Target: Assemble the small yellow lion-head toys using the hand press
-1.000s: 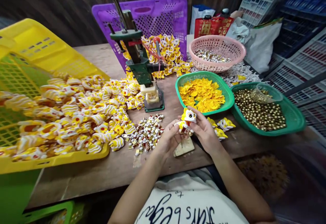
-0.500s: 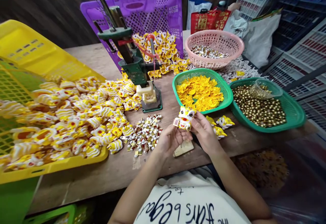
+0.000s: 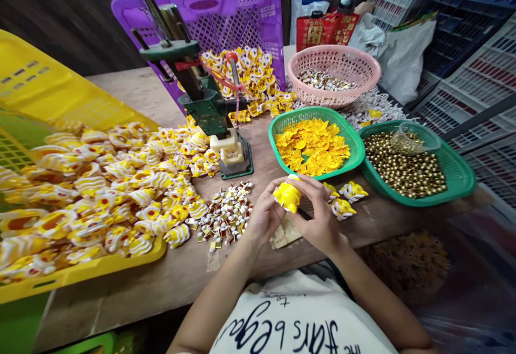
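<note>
A small yellow and white lion figurine (image 3: 287,197) is held up between both hands, its plain yellow side towards me and its face hidden. My left hand (image 3: 265,215) closes its fingers on the figurine's left edge. From the right, my right hand (image 3: 319,215) grips it, fingers curled over the top and thumb low. Beneath them a pale flat block (image 3: 285,233) lies on the table. Several yellow and white lion heads (image 3: 342,209) lie just right of my right hand. Left of my hands is a heap of small white and gold parts (image 3: 228,211).
A green hand press (image 3: 205,109) stands behind the heap. Yellow crate (image 3: 80,276) at left and purple crate (image 3: 201,5) at back hold lion parts. Green basket (image 3: 358,152) holds yellow pieces, green tray (image 3: 463,182) gold beads; a pink colander (image 3: 374,69) stands behind.
The figurine has been turned in my hands: its face showed before, and now its yellow side does. My right fingers have moved over its top. The view has shifted slightly.
</note>
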Tool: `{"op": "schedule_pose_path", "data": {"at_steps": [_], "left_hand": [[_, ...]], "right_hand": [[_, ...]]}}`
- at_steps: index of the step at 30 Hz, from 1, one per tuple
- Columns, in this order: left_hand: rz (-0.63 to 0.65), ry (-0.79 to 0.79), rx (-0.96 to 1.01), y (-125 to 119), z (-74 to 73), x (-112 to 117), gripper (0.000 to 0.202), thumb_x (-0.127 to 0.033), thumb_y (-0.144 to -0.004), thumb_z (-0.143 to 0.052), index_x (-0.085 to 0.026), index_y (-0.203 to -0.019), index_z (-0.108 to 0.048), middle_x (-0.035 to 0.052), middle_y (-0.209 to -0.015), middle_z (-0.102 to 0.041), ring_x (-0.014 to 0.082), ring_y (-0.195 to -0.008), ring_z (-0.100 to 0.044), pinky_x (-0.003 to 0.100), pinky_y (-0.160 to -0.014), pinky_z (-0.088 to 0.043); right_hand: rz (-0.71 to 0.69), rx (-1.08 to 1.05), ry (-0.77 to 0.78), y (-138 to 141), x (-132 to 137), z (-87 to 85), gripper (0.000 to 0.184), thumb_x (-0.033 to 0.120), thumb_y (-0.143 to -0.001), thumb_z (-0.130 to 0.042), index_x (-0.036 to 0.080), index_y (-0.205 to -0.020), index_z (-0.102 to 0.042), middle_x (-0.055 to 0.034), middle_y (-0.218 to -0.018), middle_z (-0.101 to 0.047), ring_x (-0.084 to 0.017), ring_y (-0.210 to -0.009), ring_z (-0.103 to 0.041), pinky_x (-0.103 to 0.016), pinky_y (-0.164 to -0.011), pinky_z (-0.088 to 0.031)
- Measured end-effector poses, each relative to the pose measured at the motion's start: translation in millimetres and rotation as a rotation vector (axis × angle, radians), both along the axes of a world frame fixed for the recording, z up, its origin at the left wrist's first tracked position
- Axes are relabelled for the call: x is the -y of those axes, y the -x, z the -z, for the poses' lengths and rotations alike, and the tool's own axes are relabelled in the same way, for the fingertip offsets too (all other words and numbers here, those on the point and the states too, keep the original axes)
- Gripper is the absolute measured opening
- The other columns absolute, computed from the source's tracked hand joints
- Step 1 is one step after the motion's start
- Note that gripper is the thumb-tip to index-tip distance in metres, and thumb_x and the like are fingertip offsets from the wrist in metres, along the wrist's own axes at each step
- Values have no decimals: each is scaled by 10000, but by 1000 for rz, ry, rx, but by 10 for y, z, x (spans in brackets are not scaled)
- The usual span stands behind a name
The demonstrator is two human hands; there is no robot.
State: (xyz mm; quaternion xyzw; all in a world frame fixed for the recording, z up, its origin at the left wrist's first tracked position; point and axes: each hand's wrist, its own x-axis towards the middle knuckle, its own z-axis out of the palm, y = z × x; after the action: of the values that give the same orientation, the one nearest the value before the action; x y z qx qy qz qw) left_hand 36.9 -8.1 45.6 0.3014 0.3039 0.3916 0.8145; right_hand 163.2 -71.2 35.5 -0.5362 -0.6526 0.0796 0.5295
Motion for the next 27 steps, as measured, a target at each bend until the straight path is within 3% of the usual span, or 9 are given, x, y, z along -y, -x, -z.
{"op": "schedule_pose_path", "data": {"at_steps": [5,9,13,15,17,21,27], "left_hand": [[0,-126,-43,-17,-85,30,416,-346,-706,-826,-211,-1072,-682,53,-1106,-711,192,-980,-675,260,-818,-520],[89,-249,-177,-27,-116,35,393,-429,-732,-806,-201,-1034,-703,66,-1057,-725,192,-918,-686,275,-806,-525],[90,-398,-387,87,18,-50,316,-432,-833,-709,-193,-1040,-707,80,-1105,-715,187,-904,-680,287,-822,-521],[41,-469,-486,174,129,-94,277,-398,-865,-674,-192,-1048,-702,79,-1098,-711,193,-944,-667,301,-874,-506],[33,-549,-580,231,222,-110,239,-359,-879,-654,-193,-1044,-706,79,-1083,-707,206,-1004,-646,317,-935,-475],[154,-733,-706,145,257,-70,218,-313,-832,-693,-223,-1028,-723,73,-1075,-706,244,-1067,-607,357,-1007,-415],[282,-949,-804,-39,147,-34,185,-299,-860,-617,-223,-1010,-697,78,-1027,-704,260,-1016,-608,385,-951,-433]], "right_hand": [[44,68,-77,11,33,23,656,85,-835,-588,325,-1420,-411,-69,-1476,-499,-286,-1408,-423,-557,-1136,-372],[119,-96,0,-95,116,73,535,175,-829,-652,291,-1331,-509,-86,-1430,-538,-289,-1336,-499,-525,-1116,-404],[502,-374,33,-485,458,208,504,330,-809,-697,231,-1278,-540,-129,-1336,-575,-307,-1263,-534,-510,-1067,-449],[703,-417,25,-690,696,318,520,372,-801,-699,203,-1262,-528,-135,-1286,-585,-300,-1203,-564,-494,-1031,-467],[800,-406,92,-842,890,453,515,388,-770,-728,182,-1204,-540,-126,-1207,-604,-279,-1111,-602,-464,-988,-487],[719,-504,283,-942,1012,703,493,421,-723,-761,189,-1090,-528,-79,-1047,-624,-217,-904,-644,-397,-858,-532],[582,-596,318,-989,864,869,472,430,-757,-738,183,-1101,-529,-78,-1027,-650,-218,-932,-654,-379,-873,-527]]}}
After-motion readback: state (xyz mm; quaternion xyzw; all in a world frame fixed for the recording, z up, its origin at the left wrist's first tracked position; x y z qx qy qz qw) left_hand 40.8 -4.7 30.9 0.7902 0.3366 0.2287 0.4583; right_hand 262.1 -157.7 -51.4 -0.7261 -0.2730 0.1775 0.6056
